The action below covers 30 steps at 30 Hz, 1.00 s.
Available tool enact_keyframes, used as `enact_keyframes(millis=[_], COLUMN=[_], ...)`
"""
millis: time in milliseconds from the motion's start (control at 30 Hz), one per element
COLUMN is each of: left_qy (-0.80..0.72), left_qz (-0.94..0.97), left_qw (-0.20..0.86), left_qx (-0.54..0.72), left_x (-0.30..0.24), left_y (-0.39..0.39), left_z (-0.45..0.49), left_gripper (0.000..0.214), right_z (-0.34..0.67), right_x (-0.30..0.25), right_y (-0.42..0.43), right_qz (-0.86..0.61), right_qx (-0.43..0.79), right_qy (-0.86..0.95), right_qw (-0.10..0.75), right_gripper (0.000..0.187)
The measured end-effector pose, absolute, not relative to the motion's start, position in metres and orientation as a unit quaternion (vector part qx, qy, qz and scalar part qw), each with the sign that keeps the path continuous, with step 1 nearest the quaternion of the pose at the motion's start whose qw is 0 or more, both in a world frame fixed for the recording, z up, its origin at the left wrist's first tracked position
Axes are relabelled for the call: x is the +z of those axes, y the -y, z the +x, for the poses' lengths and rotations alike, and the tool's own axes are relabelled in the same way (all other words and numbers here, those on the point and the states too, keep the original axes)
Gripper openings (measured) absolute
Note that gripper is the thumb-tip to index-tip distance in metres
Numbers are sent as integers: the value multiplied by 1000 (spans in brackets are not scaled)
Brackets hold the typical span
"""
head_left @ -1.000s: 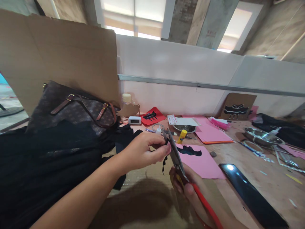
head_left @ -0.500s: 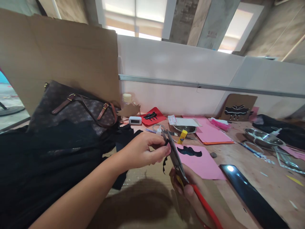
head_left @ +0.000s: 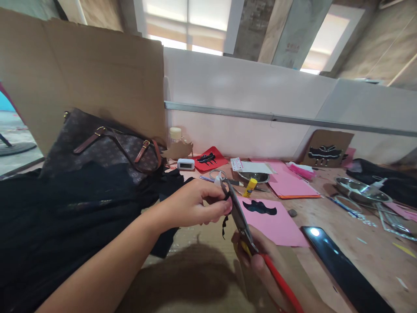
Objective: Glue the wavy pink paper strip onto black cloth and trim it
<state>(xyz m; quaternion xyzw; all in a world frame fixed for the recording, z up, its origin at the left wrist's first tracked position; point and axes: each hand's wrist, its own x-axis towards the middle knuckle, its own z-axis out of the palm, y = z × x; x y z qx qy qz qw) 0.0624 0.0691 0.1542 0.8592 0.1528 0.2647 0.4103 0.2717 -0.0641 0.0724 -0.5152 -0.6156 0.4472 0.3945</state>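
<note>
My right hand [head_left: 260,256] grips a pair of scissors [head_left: 240,221] with red handles, the blades pointing up and away. In my left hand [head_left: 202,202] a small piece of black fabric [head_left: 225,224] is pinched between thumb and fingers, right beside the blades; a thin wavy strip of it dangles below. Most of the piece is hidden by my fingers. Behind the scissors lies a pink sheet [head_left: 280,228] with a black wavy cut-out [head_left: 259,208] on it. A yellow glue stick [head_left: 250,188] stands just beyond that sheet.
Black cloth [head_left: 74,217] and a brown handbag [head_left: 110,143] fill the left side. A black phone [head_left: 342,265] lies at right, near metal bowls [head_left: 361,191]. A red card [head_left: 208,161], a small white device [head_left: 185,164] and stacked pink paper [head_left: 286,178] sit at the back.
The scissor blades have drawn closer together beside the black fabric. Both hands stay nearly in place, and the whole view has shifted very slightly.
</note>
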Motion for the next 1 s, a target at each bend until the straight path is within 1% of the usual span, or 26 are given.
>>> enact_keyframes(millis=[167, 367, 500, 567, 667, 900, 1000], left_qy=[-152, -151, -156, -155, -155, -166, -168], left_qz=[862, 863, 861, 862, 863, 858, 858], left_qw=[406, 411, 417, 416, 414, 427, 427], left_qx=[263, 252, 246, 244, 243, 234, 231], left_x=[156, 157, 156, 155, 155, 154, 154], left_y=[-69, -70, -71, -71, -71, -72, -73], left_z=[61, 60, 59, 59, 58, 57, 57], left_gripper=[32, 32, 30, 30, 30, 29, 26], right_z=[267, 264, 264, 266, 269, 267, 266], right_x=[68, 75, 73, 72, 72, 75, 75], right_y=[65, 65, 65, 64, 63, 63, 63], right_qz=[-494, -518, -513, -511, -512, -510, -516], right_qx=[487, 459, 481, 487, 479, 465, 457], right_qy=[560, 576, 541, 548, 573, 572, 571], right_qw=[453, 436, 462, 449, 424, 444, 446], right_gripper=[60, 62, 68, 69, 68, 60, 61])
